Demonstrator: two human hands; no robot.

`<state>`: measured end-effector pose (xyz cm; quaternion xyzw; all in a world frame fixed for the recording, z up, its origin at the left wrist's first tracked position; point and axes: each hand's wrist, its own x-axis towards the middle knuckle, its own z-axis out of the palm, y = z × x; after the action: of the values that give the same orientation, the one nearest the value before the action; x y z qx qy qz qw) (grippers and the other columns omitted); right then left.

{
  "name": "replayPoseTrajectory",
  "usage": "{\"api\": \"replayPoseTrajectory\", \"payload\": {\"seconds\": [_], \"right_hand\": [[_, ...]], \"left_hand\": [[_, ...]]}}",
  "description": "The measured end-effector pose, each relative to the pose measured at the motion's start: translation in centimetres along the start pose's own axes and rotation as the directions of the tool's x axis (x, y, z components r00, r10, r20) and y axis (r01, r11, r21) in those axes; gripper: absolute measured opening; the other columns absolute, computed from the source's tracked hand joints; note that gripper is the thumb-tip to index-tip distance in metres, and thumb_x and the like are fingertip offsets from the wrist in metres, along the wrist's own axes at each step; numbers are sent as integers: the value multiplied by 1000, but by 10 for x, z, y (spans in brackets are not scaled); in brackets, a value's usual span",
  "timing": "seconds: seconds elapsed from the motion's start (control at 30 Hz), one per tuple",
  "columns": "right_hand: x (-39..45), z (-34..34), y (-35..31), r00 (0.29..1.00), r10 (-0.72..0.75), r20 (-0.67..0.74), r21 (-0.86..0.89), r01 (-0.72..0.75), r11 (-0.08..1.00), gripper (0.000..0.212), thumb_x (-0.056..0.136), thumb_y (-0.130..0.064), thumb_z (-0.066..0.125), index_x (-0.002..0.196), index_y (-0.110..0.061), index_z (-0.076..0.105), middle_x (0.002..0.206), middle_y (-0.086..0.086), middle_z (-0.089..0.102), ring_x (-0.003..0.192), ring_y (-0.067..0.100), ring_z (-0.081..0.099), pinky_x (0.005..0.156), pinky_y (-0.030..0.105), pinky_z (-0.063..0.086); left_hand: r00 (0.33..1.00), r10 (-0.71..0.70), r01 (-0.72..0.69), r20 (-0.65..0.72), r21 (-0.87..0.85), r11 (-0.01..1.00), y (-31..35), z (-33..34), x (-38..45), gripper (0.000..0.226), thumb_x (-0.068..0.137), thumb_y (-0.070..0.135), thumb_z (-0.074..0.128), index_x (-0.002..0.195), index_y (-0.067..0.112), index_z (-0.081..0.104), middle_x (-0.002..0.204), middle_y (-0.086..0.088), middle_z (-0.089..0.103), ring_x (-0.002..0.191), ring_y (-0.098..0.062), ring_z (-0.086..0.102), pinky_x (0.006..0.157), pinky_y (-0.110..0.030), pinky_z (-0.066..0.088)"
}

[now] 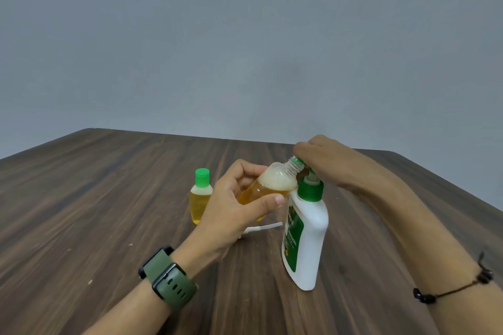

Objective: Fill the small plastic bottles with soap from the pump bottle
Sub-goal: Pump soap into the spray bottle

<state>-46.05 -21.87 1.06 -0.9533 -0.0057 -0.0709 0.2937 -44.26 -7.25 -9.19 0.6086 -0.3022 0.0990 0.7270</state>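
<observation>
My left hand (239, 207) grips the tilted small bottle (268, 187), neck at the spout, while my right hand (324, 160) presses the pump bottle (306, 236) standing on the bench (109, 198); I'd pump slowly to keep foam from overflowing.

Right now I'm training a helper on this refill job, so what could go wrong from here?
The open small bottle is tilted in the left hand with foam close to its neck, so more pumping could overflow it. Its mouth sits at the nozzle under the right hand; a slip might send soap onto the table. The pump bottle stands unsupported below, so a hard press could tip it.
</observation>
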Motion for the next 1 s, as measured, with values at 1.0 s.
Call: {"api": "replayPoseTrajectory", "payload": {"seconds": [1.0], "right_hand": [[4, 13, 9, 997, -71, 5, 37, 71, 997, 35, 92, -15, 34, 57, -16, 29, 61, 2, 32, 54, 14, 28, 51, 27, 24]], "left_hand": [[1000, -17, 17, 5, 30, 999, -2, -4, -3, 32, 55, 33, 80, 82, 39, 64, 89, 6, 72, 79, -10, 68, 60, -17, 52]]}}
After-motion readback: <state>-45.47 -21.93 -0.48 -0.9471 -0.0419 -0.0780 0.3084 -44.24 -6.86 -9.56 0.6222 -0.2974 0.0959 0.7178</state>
